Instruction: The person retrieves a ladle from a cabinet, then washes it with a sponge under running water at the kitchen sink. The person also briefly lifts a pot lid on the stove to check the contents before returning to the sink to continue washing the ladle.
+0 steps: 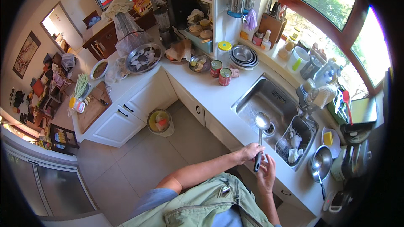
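My left hand (251,152) is closed around the handle of a metal ladle (262,121) with a black grip, whose bowl hangs over the steel sink (249,101). Beside the grip's lower end is my right hand (267,171), fingers spread; whether it touches the ladle is unclear. A wire basket (284,138) with white pieces sits in the sink's near right part. To the right of the sink, a metal bowl (325,157) has another black-handled utensil (319,179) lying in it. A yellow sponge (328,138) rests in a white dish behind that bowl.
Two red cans (224,77) and stacked metal bowls (242,54) stand left of the sink. A cleaver (100,97) lies on the cutting board (91,113) on the far left counter. The waste bin (161,123) is on the floor. Jugs and bottles line the windowsill (271,50).
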Tool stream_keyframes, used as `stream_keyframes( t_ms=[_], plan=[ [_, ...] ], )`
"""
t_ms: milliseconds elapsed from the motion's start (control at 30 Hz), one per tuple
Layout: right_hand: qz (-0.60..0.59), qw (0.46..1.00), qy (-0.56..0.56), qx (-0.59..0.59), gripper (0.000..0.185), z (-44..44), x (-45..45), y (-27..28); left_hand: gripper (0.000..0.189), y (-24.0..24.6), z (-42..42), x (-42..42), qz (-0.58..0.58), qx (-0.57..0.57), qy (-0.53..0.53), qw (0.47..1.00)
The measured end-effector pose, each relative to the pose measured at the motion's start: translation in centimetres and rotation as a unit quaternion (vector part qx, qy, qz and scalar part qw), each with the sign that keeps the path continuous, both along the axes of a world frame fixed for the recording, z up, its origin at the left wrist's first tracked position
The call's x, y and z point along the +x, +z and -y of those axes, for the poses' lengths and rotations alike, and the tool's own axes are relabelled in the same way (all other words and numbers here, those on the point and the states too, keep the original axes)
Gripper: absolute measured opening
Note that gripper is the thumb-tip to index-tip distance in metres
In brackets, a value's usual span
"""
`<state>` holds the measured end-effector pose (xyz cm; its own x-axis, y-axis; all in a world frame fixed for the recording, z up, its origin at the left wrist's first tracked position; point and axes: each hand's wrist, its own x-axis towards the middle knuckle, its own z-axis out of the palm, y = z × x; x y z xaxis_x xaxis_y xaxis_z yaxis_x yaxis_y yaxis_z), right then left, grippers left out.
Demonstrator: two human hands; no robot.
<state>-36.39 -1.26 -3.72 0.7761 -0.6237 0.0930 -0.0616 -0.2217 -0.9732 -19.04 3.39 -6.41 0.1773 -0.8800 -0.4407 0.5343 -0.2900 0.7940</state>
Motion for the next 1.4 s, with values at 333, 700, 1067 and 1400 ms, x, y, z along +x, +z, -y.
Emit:
stream_keyframes(
  t_ms=[333,700,1067,1400],
  plan=[
    [-0.117,0.967,-0.190,-0.123,0.026,19.5,0.7,-7.9,0.021,0.0,5.2,7.1,-0.043,0.079,-0.015,0.996],
    [-0.204,0.808,-0.417,-0.363,0.035,41.0,4.3,-14.0,0.019,-0.8,14.2,8.9,-0.110,0.150,-0.099,0.978],
    [-0.387,0.817,-0.264,-0.336,0.014,45.2,4.1,-14.4,0.019,-0.3,18.8,12.6,-0.149,0.137,-0.143,0.969],
    [-0.406,0.815,-0.263,-0.320,0.017,43.5,4.6,-13.9,0.019,-0.5,19.9,12.4,-0.146,0.150,-0.199,0.957]
  ],
)
